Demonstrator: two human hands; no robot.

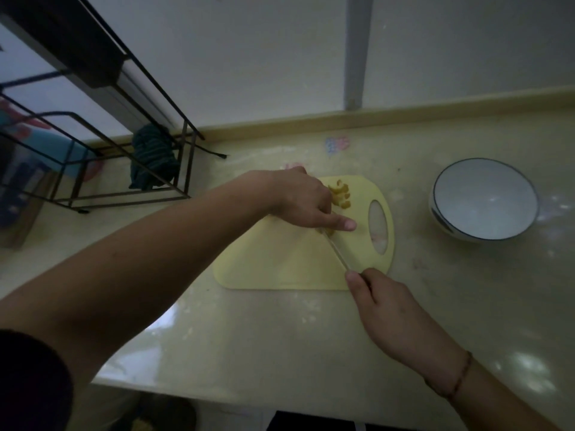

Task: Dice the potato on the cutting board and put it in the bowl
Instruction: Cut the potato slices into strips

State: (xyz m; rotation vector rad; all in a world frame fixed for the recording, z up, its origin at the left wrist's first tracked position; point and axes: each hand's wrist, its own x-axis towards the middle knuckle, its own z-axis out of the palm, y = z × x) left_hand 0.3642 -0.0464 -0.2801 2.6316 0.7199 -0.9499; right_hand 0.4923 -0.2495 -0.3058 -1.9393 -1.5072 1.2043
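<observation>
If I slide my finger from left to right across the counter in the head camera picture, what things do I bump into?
Black wire rack → striped cloth → yellow cutting board → white bowl.

The picture was dim and soft; window light gave pale glare on the worktop (280, 337); its edges bent.

Pale glossy countertop (280, 337) — on it a yellow cutting board (280, 262), white bowl (484, 199), black wire rack (124, 169)

Pale yellow cutting board (280, 265); white, dark-rimmed bowl (484, 200)
</observation>
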